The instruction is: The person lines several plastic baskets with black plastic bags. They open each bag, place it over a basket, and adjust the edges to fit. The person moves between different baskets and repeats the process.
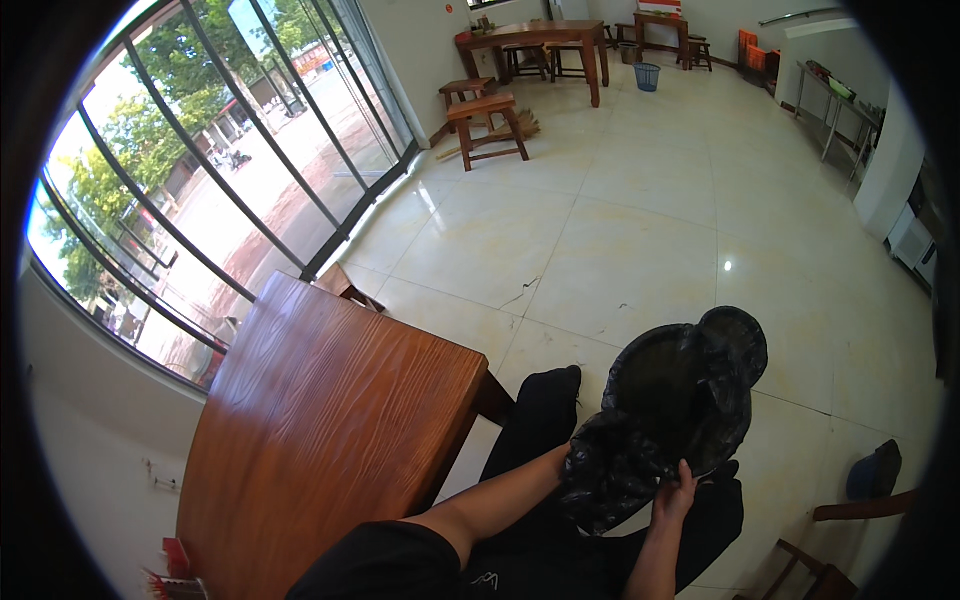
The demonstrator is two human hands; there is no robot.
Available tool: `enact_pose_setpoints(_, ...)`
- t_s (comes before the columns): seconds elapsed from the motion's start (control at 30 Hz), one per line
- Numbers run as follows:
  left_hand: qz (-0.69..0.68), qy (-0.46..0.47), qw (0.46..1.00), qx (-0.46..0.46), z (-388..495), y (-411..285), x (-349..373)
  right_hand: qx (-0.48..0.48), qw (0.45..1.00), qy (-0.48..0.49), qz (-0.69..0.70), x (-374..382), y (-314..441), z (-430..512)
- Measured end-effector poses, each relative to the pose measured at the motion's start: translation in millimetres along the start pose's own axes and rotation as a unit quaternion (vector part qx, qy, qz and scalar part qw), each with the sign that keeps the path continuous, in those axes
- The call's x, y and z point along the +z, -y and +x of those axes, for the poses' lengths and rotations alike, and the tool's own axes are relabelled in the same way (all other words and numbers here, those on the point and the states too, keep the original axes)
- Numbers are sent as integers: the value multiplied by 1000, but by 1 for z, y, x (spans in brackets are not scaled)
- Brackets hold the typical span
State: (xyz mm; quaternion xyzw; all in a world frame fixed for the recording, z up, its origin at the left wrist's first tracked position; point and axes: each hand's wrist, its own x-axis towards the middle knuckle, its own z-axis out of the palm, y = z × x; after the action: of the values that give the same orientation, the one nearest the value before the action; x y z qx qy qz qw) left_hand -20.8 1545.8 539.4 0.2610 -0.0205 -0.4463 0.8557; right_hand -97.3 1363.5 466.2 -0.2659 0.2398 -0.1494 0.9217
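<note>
A basket or bin lined with a black plastic bag (679, 382) is held tilted above my lap, its wide mouth facing up. Loose black plastic bunches over its rim at the near left and at the far right. My right hand (675, 491) grips the near rim, thumb laid over the bag's edge. The black plastic hides my left hand, and only the forearm leading in at the left side shows. My legs in black trousers are on both sides under it.
A brown wooden table (337, 390) stands close on the left, by the tall window. Wooden stools (484, 109), a broom (525, 124) and a blue basket (646, 77) are farther off. At the lower right are a blue bin with a black bag (870, 476) and wooden furniture legs (862, 508).
</note>
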Motion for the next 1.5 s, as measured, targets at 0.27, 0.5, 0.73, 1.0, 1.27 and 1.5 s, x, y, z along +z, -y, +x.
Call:
enact_pose_setpoints(0.27, -47, -32, 998, -1, -3, 6, -10, 38, 994, -58, -88, -14, -12, 3)
enact_pose_setpoints(0.5, -5, -31, 999, 23, -14, 9, -31, 7, 963, -172, -206, -59, 5, 12)
enact_pose_setpoints(0.73, 31, -36, 998, 28, -11, 21, -44, -10, 971, -136, -198, -68, 12, 17)
enact_pose_setpoints(1.0, -109, -110, 988, -19, -4, 9, -31, -4, 984, -96, -147, -39, 16, 24)
enact_pose_setpoints(1.27, -93, -138, 986, 24, 6, -3, -46, 4, 994, 3, -110, -26, 27, 43)
enact_pose_setpoints(1.5, -48, -279, 950, 132, 50, -64, -76, 51, 939, -96, -327, -62, 48, 61)
